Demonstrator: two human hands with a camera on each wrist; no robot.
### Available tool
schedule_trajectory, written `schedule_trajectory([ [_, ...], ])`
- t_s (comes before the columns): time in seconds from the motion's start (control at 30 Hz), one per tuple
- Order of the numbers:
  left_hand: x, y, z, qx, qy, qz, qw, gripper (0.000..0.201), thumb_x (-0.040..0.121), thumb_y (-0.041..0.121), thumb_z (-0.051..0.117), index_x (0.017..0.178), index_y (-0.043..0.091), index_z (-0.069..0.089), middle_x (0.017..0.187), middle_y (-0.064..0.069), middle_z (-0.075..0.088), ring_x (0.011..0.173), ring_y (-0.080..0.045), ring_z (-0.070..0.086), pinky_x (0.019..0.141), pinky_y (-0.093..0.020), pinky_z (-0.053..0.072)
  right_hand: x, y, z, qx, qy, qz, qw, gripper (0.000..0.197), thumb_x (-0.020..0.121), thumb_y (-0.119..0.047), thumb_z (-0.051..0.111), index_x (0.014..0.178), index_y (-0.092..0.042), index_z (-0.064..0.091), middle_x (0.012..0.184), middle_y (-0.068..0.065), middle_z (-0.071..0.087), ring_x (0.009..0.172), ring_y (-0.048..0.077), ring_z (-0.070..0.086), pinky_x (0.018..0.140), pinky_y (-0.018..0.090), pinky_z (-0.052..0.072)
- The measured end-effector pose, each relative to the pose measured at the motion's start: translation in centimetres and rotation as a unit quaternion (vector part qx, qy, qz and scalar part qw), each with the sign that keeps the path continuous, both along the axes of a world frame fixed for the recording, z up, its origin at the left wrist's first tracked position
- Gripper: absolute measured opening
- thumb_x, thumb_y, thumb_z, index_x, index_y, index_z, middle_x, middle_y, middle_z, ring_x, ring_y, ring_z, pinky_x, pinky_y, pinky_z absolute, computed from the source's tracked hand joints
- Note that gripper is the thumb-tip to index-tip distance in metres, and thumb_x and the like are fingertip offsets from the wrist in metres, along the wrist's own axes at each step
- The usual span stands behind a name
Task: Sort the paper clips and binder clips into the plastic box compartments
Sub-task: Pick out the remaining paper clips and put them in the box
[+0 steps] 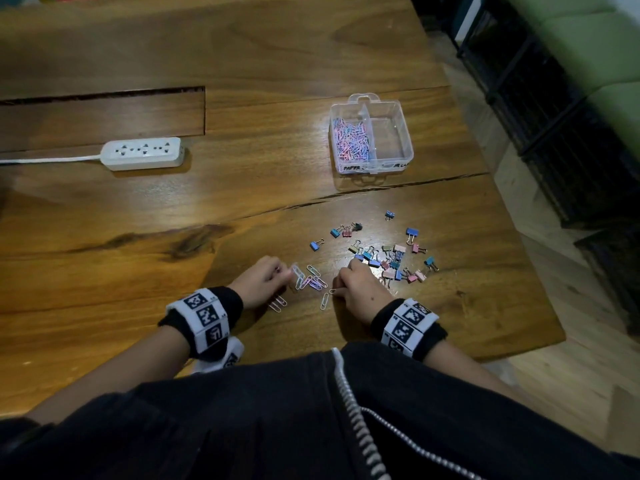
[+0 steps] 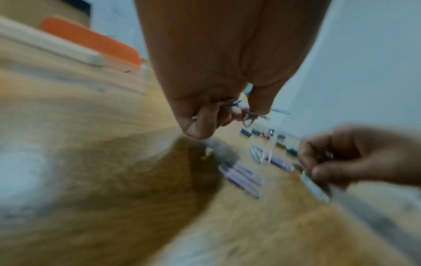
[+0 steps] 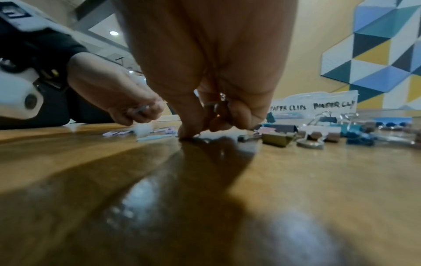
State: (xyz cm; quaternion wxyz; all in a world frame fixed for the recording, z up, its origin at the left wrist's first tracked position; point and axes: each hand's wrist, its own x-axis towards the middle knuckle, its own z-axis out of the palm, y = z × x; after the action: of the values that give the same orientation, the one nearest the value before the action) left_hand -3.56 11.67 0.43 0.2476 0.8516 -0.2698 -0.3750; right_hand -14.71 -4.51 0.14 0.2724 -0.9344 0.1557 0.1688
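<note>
A clear two-compartment plastic box point(image 1: 405, 157) stands at the far right; its left compartment is full of pastel paper clips point(image 1: 351, 138) and its right one holds nothing. Several loose paper clips point(image 1: 311, 281) lie between my hands. Beside them on the right is a pile of coloured binder clips point(image 1: 393, 261). My left hand point(image 1: 285, 271) is curled round a few paper clips point(image 2: 230, 107) and touches another on the wood. My right hand point(image 1: 337, 288) keeps a silver clip point(image 3: 214, 105) in its curled fingers and pinches a clip against the table point(image 3: 296, 180).
A white power strip point(image 1: 142, 153) with its cord lies at the left. The box labels read PAPER CLIPS point(image 3: 288, 108) and BINDER CLIPS. The table's right edge point(image 1: 540, 271) drops to the floor, with dark wire shelving beyond. A long crack point(image 1: 381, 190) crosses the wood.
</note>
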Motion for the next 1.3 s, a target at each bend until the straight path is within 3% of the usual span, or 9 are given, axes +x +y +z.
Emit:
schedule_trajectory([
  [0.13,0.6,-0.3,0.6,-0.06,0.168,0.145,0.973,0.025,0.099,0.023,0.033,0.078,0.016,0.045,0.069,0.0,0.045,0.051,-0.008,0.043,0.049,-0.018,0.033,0.2,-0.2,0.2,0.032,0.029,-0.006,0.999,0.008,0.091,-0.018,0.047,0.095,-0.011,0.05,0.109,0.006,0.047,0.088,0.012,0.04,0.081,0.022,0.037],
  [0.23,0.6,-0.3,0.2,-0.136,0.283,0.22,0.923,0.028,0.095,0.009,0.03,0.07,0.012,0.042,0.057,-0.003,0.05,0.034,-0.004,0.043,0.033,-0.014,0.031,0.1,-0.6,0.8,0.18,0.015,-0.079,0.98,0.006,0.091,-0.009,0.045,0.089,-0.014,0.045,0.097,0.0,0.052,0.084,0.01,0.049,0.064,0.014,0.034],
  [0.4,0.6,0.2,-0.2,-0.223,0.42,0.272,0.837,0.019,0.082,0.006,0.029,0.066,0.009,0.039,0.046,-0.002,0.049,0.032,-0.01,0.041,0.029,-0.012,0.026,0.5,-1.0,0.6,0.465,0.041,-0.221,0.857,0.022,0.092,-0.001,0.037,0.087,-0.014,0.054,0.082,0.0,0.055,0.067,0.008,0.05,0.058,0.017,0.041],
  [0.5,0.8,0.2,-0.1,-0.207,0.416,0.268,0.844,0.031,0.092,0.022,0.031,0.064,0.012,0.039,0.043,0.003,0.043,0.032,-0.009,0.04,0.029,-0.012,0.027,1.0,-0.9,0.9,0.55,0.068,-0.261,0.79,0.022,0.094,-0.011,0.036,0.077,-0.01,0.05,0.071,0.003,0.049,0.057,0.011,0.047,0.05,0.018,0.04],
  [0.7,0.9,-0.1,0.2,-0.06,0.215,0.138,0.965,0.029,0.084,0.022,0.063,0.062,0.018,0.044,0.047,0.007,0.044,0.032,-0.001,0.039,0.036,-0.014,0.034,0.5,0.3,-0.1,0.314,0.038,-0.082,0.945,0.018,0.076,-0.014,0.068,0.073,-0.021,0.052,0.079,-0.006,0.058,0.075,0.008,0.055,0.073,0.023,0.044],
  [0.8,1.0,0.4,0.4,0.004,0.118,-0.001,0.993,0.025,0.074,0.017,0.074,0.069,0.021,0.05,0.07,0.007,0.053,0.062,0.001,0.051,0.056,-0.015,0.041,0.2,0.5,-0.6,0.142,0.008,0.04,0.989,0.015,0.077,-0.018,0.067,0.089,-0.02,0.06,0.097,-0.003,0.057,0.091,0.013,0.054,0.086,0.028,0.044],
  [0.93,1.0,1.0,0.3,0.103,-0.006,-0.15,0.983,0.022,0.075,0.021,0.073,0.088,0.022,0.055,0.084,0.011,0.051,0.081,-0.008,0.048,0.061,-0.016,0.035,0.2,0.6,-0.6,0.049,0.005,0.116,0.992,0.02,0.083,-0.025,0.06,0.1,-0.015,0.06,0.108,0.004,0.054,0.1,0.018,0.049,0.089,0.029,0.04],
  [1.07,1.0,1.3,0.0,0.117,-0.046,-0.223,0.967,0.022,0.082,0.026,0.064,0.07,0.027,0.046,0.081,0.008,0.05,0.08,-0.01,0.048,0.063,-0.018,0.035,0.2,0.6,-0.5,0.027,0.019,0.134,0.99,0.017,0.087,-0.025,0.054,0.095,-0.012,0.056,0.106,0.005,0.052,0.098,0.019,0.049,0.09,0.032,0.044],
  [1.3,0.7,1.6,-0.2,0.046,0.049,-0.103,0.992,0.025,0.09,0.023,0.055,0.067,0.023,0.046,0.076,0.004,0.054,0.07,-0.008,0.05,0.061,-0.016,0.038,1.4,0.2,0.5,0.255,-0.03,-0.097,0.962,0.011,0.09,-0.011,0.048,0.08,-0.016,0.046,0.082,-0.003,0.051,0.076,0.01,0.049,0.074,0.02,0.043],
])
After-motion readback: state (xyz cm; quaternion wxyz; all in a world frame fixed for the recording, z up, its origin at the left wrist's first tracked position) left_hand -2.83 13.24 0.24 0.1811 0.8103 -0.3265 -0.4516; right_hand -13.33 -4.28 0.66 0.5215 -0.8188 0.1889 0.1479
